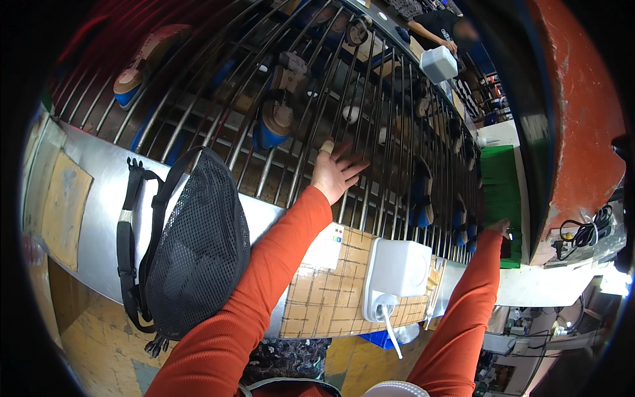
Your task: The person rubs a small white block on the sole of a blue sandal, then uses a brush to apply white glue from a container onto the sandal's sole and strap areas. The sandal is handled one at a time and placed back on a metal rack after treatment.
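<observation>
Left hand (334,173) is hovering over the rod conveyor (266,173), palm up with fingers spread and a pale wrap on the thumb; we're reading it as released. Right hand (499,229) is reaching past the conveyor's right side, overlapping the near end of a green panel (501,182); it's showing too small and blurred, so we can't tell if it's gripping. Nearest our left hand, a blue-edged sandal (273,122) is lying among the conveyor's rods; another sandal (130,84) is sitting toward the conveyor's left end. Along the conveyor's near side, a black mesh bag (198,258) is resting on the metal counter (99,175), with a white container (400,268) standing farther right. Across the conveyor, a person (440,25) is working near a second white container (438,64).
</observation>
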Demonstrator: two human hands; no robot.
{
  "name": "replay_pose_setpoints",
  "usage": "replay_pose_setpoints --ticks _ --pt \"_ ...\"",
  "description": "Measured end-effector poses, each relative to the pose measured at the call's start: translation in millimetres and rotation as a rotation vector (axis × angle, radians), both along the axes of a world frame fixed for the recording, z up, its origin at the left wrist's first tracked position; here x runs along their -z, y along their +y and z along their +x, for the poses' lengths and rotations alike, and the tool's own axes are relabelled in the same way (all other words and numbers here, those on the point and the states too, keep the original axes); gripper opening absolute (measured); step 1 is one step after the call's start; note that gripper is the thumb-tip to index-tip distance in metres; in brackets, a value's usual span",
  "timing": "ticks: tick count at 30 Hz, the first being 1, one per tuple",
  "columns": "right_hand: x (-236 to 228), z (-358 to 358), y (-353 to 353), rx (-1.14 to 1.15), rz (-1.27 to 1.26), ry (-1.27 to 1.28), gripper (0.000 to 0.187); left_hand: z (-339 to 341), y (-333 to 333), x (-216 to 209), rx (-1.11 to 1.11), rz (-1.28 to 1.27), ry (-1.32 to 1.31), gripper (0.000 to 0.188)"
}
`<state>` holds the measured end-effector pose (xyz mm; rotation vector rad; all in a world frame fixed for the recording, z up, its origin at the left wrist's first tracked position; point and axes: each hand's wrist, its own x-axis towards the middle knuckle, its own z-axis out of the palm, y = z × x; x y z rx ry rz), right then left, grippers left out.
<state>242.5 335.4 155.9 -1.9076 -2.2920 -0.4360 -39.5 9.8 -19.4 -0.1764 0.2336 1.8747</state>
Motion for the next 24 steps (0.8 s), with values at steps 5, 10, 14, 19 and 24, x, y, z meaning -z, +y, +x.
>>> replay_pose_setpoints --ticks 5,10,14,19,24 --pt "20.2 -42.0 21.0 0.082 0.079 -0.060 0.063 0.6 -0.1 -0.4 -0.021 -0.025 0.004 0.063" --pt "48.9 -101.5 35.6 -0.025 0.156 -0.188 0.064 0.4 -1.0 0.1 -0.031 -0.022 0.018 0.063" --pt "86.5 -166.7 12.3 -0.118 0.322 -0.306 0.066 0.4 0.0 0.6 -0.035 -0.023 0.016 0.064" --pt "116.2 -244.2 -85.2 -0.084 0.162 0.634 0.048 -0.4 -0.5 -0.2 -0.028 -0.038 -0.008 0.061" --pt "110.5 -272.3 -199.3 -0.074 -0.407 2.206 0.043 1.7 1.9 1.0 -0.033 -0.026 -0.036 0.063"
